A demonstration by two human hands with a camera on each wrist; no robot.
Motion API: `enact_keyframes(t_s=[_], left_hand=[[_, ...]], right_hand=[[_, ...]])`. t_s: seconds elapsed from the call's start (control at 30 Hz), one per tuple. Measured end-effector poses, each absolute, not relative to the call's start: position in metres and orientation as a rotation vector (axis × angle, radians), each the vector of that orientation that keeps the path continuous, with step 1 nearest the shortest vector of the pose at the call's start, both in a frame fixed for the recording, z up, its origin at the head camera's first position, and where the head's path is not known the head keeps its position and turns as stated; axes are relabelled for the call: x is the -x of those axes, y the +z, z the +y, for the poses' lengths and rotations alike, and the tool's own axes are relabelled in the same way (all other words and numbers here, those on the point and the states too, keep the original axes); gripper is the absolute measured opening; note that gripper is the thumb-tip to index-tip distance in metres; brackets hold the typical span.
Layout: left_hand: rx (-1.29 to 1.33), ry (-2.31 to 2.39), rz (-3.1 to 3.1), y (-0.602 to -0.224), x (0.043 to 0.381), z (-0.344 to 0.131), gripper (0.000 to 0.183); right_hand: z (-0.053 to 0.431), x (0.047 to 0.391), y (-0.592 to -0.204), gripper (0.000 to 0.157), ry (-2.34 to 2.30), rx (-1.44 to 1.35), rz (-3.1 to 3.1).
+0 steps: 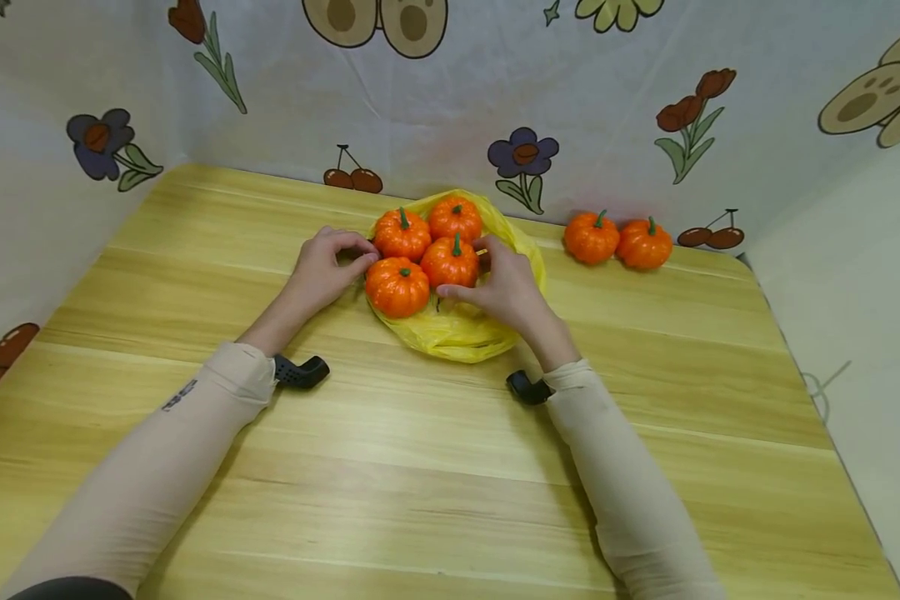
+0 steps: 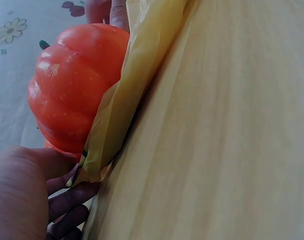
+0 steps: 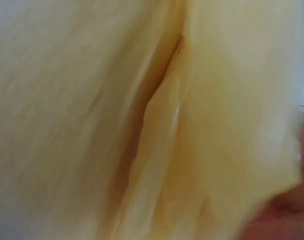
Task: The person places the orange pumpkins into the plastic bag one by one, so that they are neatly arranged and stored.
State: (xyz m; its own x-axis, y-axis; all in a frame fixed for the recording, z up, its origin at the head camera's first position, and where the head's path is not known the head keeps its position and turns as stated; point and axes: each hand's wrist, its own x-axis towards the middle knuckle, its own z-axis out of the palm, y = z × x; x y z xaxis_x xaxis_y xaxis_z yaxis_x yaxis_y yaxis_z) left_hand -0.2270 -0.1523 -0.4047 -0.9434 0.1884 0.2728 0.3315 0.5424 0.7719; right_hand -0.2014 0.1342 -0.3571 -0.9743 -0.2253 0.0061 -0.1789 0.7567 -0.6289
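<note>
Several small orange pumpkins with green stems lie close together on a yellow plastic bag (image 1: 468, 337) spread on the table. My left hand (image 1: 322, 271) is at the bag's left side, and in the left wrist view its thumb and fingers pinch the edge of the yellow film (image 2: 109, 130) beside a pumpkin (image 2: 77, 85). My right hand (image 1: 512, 287) reaches over the bag from the right, thumb and fingers around the front right pumpkin (image 1: 450, 263). Bag film covers most of the right wrist view, with part of the right hand (image 3: 282, 215) at its lower right.
Two more pumpkins, one (image 1: 591, 237) touching the other (image 1: 644, 244), stand on the wooden table (image 1: 390, 492) to the right of the bag. A printed cloth (image 1: 435, 108) hangs along the table's back edge. Black wrist mounts jut inward from both sleeves.
</note>
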Motion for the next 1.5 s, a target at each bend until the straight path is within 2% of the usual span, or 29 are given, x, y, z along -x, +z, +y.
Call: enact_keyframes(t_s=[0.47,0.77,1.2,1.5], left_hand=[[0.447,-1.370,-2.604,-0.404,0.227,-0.151,0.014],[0.437,-1.366,-2.619,-0.400,0.225,-0.152,0.015],[0.442,-1.389,-2.611,-0.404,0.226,-0.152,0.015],[0.441,-1.371,-2.617,-0.403,0.227,-0.152,0.015]], right_hand=[[0.139,0.198,-0.345,0.089,-0.953,0.337,2.786],[0.159,0.205,-0.333,0.081,-1.045,0.302,2.764],[0.207,0.217,-0.335,0.055,-1.284,0.292,3.011],[0.249,0.217,-0.324,0.059,-1.338,0.066,3.112]])
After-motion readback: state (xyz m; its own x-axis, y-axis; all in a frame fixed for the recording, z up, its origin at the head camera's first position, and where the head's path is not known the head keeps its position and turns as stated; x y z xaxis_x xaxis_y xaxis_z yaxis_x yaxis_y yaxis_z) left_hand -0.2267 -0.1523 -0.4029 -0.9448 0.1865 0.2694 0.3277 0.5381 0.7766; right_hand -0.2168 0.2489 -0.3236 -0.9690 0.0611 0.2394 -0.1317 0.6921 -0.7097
